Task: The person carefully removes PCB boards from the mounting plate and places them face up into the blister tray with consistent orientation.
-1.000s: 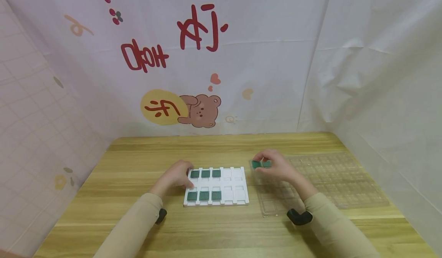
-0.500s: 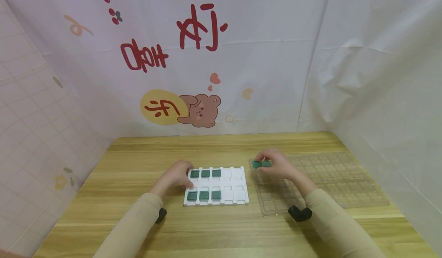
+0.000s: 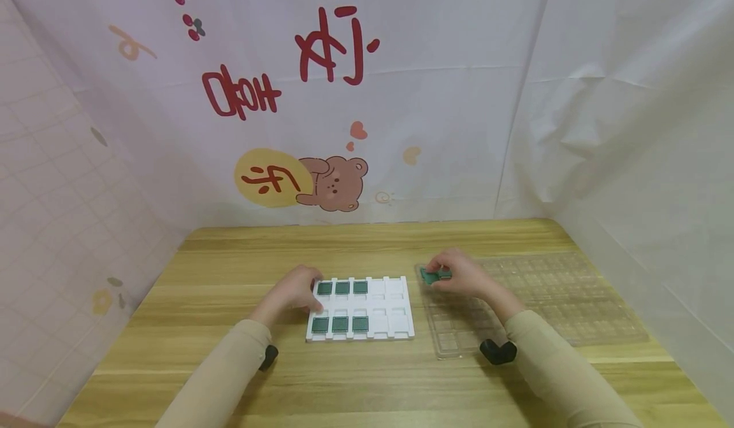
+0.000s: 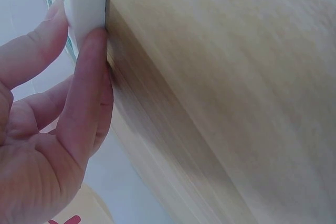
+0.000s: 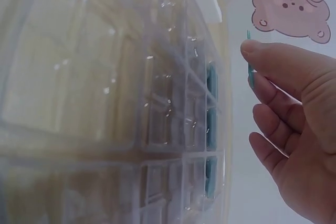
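Observation:
On the table lies a white tray [image 3: 361,302] with two rows of pockets; green square chips [image 3: 339,324] fill the left three of each row. My left hand [image 3: 295,289] holds its left end, thumb on the top face and fingers against the edge, as the left wrist view shows [image 4: 47,124]. To the right, my right hand [image 3: 461,275] pinches a thin green chip [image 5: 250,61] between thumb and index finger, seen edge-on and clear of the clear plastic tray [image 5: 184,155]. Green pieces [image 5: 211,114] sit in that tray's far row; my fingers partly hide them in the head view.
Clear plastic pocketed sheet [image 3: 550,297] stretches over the right side of the wooden table [image 3: 355,383]. A printed white curtain [image 3: 447,97] hangs behind the table and along both sides. A black wrist mount [image 3: 497,352] sits below the right sleeve.
The chip at my right fingertips has tilted, and that hand has shifted slightly. My left hand and the white tray have stayed in place.

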`<state>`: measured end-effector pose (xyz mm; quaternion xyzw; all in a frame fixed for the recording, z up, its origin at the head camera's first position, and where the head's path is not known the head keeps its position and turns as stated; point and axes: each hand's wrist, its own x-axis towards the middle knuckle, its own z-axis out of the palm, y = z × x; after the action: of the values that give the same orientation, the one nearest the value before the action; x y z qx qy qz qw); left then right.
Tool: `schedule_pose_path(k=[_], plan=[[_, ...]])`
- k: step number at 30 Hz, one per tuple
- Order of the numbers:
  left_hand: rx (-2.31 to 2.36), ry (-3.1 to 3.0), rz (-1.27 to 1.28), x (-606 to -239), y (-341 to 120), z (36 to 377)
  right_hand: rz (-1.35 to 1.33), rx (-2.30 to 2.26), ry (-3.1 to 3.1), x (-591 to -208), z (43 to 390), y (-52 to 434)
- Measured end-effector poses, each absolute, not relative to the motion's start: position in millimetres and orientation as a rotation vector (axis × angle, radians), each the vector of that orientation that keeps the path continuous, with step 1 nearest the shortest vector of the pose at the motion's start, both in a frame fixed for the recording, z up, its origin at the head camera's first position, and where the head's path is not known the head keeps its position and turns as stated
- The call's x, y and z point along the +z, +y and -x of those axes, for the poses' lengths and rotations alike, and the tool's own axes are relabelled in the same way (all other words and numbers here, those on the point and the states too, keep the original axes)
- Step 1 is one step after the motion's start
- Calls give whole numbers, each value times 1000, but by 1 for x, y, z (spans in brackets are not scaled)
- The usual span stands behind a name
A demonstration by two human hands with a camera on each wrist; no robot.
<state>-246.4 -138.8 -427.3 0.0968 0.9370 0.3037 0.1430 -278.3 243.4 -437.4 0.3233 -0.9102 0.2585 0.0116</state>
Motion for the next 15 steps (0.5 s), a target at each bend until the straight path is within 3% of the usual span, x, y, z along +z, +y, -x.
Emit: schedule_pose_path(k=[15], plan=[[881,2696,-270,-427,-138,247,-1041,679,-2913,-444,282,245]])
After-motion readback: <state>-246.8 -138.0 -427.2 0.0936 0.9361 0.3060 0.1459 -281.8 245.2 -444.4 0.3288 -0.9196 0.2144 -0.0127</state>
